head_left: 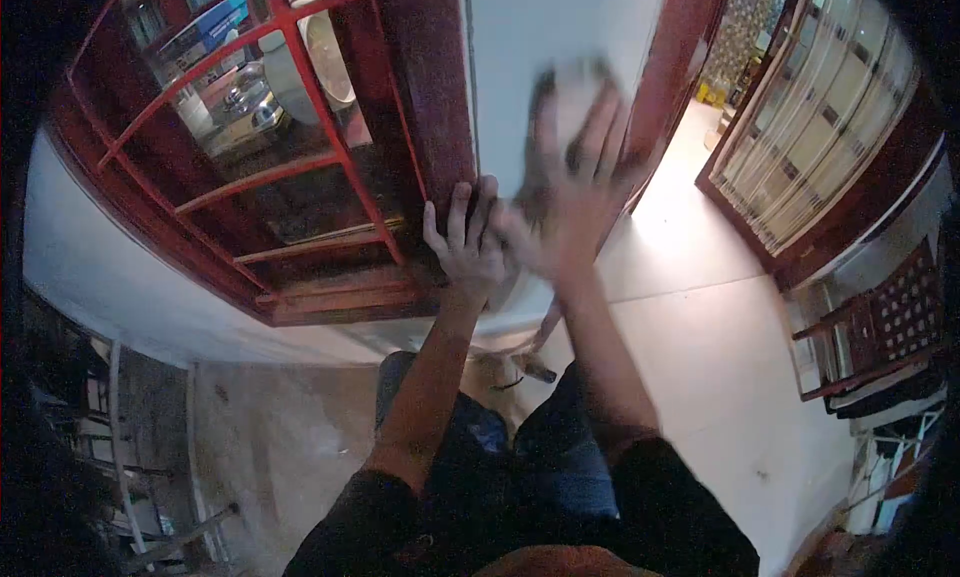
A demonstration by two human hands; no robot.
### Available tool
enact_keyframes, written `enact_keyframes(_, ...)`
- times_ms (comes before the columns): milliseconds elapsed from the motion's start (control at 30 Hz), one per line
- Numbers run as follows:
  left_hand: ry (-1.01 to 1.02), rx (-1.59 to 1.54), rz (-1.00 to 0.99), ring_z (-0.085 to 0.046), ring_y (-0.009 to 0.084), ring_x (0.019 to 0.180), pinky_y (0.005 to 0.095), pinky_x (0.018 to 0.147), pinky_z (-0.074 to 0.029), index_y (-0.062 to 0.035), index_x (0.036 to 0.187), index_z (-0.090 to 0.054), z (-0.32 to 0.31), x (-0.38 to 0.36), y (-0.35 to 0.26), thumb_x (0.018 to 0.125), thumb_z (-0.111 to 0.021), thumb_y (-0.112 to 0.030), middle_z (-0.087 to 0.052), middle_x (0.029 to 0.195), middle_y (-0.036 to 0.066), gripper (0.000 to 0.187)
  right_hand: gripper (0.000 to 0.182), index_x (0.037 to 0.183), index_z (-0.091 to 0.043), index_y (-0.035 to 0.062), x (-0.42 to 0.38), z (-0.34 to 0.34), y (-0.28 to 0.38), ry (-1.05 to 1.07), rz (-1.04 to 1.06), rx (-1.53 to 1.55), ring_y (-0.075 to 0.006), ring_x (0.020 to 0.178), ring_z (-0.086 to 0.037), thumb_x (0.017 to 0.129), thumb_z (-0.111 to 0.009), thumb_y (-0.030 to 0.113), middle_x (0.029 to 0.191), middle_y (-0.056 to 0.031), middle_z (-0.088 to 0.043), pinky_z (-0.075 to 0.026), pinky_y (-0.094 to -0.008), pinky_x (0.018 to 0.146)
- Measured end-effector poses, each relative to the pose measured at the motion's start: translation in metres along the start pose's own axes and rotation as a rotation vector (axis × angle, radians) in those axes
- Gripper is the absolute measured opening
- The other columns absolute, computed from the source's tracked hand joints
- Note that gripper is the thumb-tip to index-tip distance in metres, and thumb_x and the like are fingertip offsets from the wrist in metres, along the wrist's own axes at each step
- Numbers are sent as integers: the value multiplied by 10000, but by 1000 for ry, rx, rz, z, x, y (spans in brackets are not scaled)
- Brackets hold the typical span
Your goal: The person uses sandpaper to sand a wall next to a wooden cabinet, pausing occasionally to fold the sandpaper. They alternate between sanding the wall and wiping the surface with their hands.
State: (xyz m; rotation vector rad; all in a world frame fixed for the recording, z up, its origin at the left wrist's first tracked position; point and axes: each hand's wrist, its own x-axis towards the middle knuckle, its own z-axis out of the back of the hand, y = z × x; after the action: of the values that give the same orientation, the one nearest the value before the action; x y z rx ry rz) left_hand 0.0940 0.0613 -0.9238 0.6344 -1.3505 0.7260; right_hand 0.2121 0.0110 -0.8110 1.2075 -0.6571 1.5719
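Dim, grainy view: right fingers (604,129) blurred, doorway floor (668,209) glaring, edges warped.

Hands number two: one left hand (468,242) by the lower right corner of the red-framed window (335,152), one right hand (582,199) farther to its right. One blurred dark-and-pale item (545,102) shows at the right hand. Two forearms (437,367) and two black sleeves (350,512) reach up from below the window. Three cross bars (260,182) divide its panes; behind them are one blue box (220,22) and one round pale vessel (327,57), with shiny metalware (255,102) too jumbled to count. Right of the window stand one curtained panel (815,107) and one lattice-backed chair (895,322).
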Motion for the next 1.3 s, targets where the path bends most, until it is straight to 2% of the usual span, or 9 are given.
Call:
enact_keyframes(133,23,101,4,-397,251,1372,594,1116,-200,-185,1292,-558,9,11,-7,932,-533,-267,-457,1472,6,370,993,1497,-355,169,-138,-22,-3,368,-134,-20,-461,1460,-26,765,-394,839,1576,-278,-73,81,-698,1077)
enact_keyframes(467,56,145,-22,-440,225,1339,549,1111,-255,-234,1294,-544,13,10,-4,933,-528,-328,-467,1463,-17,373,1019,1486,-384,239,98,34,-7,24,380,-244,-381,1481,-58,739,-226,913,1603,-185,-105,119,-691,1062)
enact_keyframes(667,-20,52,43,-461,226,1323,546,1082,-295,-253,1294,-488,6,-8,0,891,-586,-347,-461,1434,15,425,904,1415,-483,304,-5,18,-29,387,601,-490,-328,1460,-212,755,-294,893,1569,-122,-275,88,-624,1118)
enact_keyframes(733,-53,-160,40,-504,347,1271,600,1051,-287,-193,1102,-570,10,-4,-3,845,-668,-196,-480,1386,100,275,852,1410,-487,318,-9,17,-49,387,681,-535,-312,1455,-232,780,-312,865,1561,-105,-300,79,-622,1122)
enact_keyframes(800,-58,-114,39,-489,291,1294,573,1061,-298,-229,1179,-525,8,-6,-2,843,-666,-245,-452,1417,73,365,756,1411,-485,327,13,31,-43,335,752,-713,-298,1445,-267,827,-368,793,1556,-93,-318,74,-618,1127)
enact_keyframes(867,-50,-66,34,-473,234,1317,546,1071,-309,-264,1257,-479,7,-7,0,841,-665,-293,-424,1447,45,457,716,1449,-438,306,61,49,-12,304,519,-600,-311,1454,-240,880,-353,731,1577,-132,-256,101,-602,1123)
enact_keyframes(1000,-76,-63,-12,-468,233,1325,546,1070,-308,-263,1267,-480,8,-8,4,839,-652,-338,-417,1452,54,467,728,1465,-417,284,83,41,-5,90,488,-335,-370,1462,-181,889,-342,724,1583,-181,-205,90,-592,1128)
enact_keyframes(1167,82,-75,-23,-434,290,1341,591,1101,-222,-231,1180,-567,13,-9,1,849,-642,-384,-421,1458,89,372,618,1332,-558,216,-31,16,-37,576,662,-364,-356,1464,-173,888,-484,639,1564,-170,-257,43,-668,1114)
enact_keyframes(1300,303,-50,17,-267,212,1434,538,1146,-155,-254,1422,-425,36,14,-9,820,-537,-552,-294,1562,12,680,490,1209,-637,165,-49,33,-8,598,457,-191,-377,1451,-201,863,-598,510,1542,-170,-295,2,-657,1127)
